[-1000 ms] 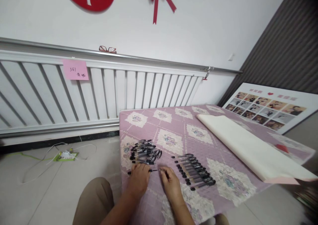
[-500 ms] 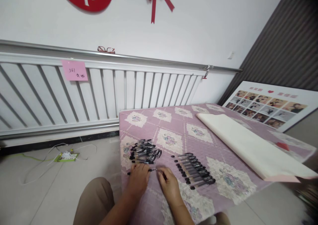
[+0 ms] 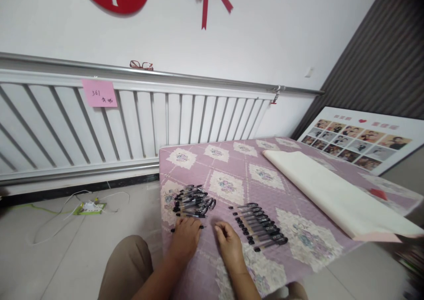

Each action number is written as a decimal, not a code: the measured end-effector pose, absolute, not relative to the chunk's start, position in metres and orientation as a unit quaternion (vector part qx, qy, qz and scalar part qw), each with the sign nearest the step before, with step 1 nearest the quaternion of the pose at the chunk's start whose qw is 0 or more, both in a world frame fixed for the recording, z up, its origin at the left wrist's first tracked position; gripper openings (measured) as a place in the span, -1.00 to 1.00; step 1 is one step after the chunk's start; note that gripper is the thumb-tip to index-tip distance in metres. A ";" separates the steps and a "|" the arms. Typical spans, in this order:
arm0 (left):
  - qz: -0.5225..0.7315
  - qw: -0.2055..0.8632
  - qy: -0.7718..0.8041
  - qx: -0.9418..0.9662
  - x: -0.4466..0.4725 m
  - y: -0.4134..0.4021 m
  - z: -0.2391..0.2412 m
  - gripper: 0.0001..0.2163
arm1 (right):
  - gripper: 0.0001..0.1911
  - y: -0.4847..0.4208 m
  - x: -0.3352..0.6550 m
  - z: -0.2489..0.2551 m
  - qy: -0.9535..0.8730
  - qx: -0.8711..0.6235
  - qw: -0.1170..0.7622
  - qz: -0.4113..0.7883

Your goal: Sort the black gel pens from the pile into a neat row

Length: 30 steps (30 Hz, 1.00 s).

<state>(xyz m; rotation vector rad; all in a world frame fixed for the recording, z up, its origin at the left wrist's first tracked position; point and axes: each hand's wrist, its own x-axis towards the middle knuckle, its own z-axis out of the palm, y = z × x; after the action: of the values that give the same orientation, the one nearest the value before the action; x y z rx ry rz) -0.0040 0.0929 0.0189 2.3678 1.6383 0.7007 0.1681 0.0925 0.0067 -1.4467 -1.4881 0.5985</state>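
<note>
My left hand (image 3: 186,239) lies on the purple patterned tablecloth (image 3: 232,167), closed over a black pen (image 3: 173,230) whose ends stick out on both sides of the fingers. My right hand (image 3: 229,243) sits just to its right with a small gap between them. Its fingers are curled, and what they hold is hidden. A loose pile of black pens (image 3: 194,199) lies just beyond my left hand. A neat slanted row of several capped pens (image 3: 260,226) lies right of my right hand.
A long cream sheet (image 3: 331,194) lies across the table's right side, with a photo board (image 3: 359,138) behind it. A white radiator (image 3: 132,123) with a pink note (image 3: 99,93) lines the wall, glasses (image 3: 142,65) on its rail. A power strip (image 3: 88,208) with cables lies on the floor at left.
My hands have drawn slightly apart: the right fingers no longer pinch the pen's right end, and the pen stays under my left hand.
</note>
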 end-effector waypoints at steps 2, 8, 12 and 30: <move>0.241 0.084 0.540 0.802 -0.004 0.092 0.019 -0.82 | -0.76 0.090 0.168 0.009 -0.593 -0.593 0.480 0.258; 0.256 0.085 0.515 0.813 -0.005 0.091 0.020 -0.84 | -0.74 0.083 0.165 0.013 -0.584 -0.581 0.475 0.309; 0.254 0.091 0.513 0.815 -0.005 0.090 0.022 -0.84 | -0.74 0.082 0.165 0.012 -0.572 -0.568 0.490 0.332; 0.237 0.108 0.493 0.830 -0.007 0.091 0.023 -0.79 | -0.82 0.080 0.165 0.015 -0.621 -0.545 0.443 0.348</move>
<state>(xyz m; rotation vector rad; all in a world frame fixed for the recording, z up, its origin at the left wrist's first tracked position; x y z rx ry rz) -0.0068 0.0908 0.0226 2.4425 1.4498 0.6957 0.1647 0.0805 0.0155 -1.3511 -1.5408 0.8638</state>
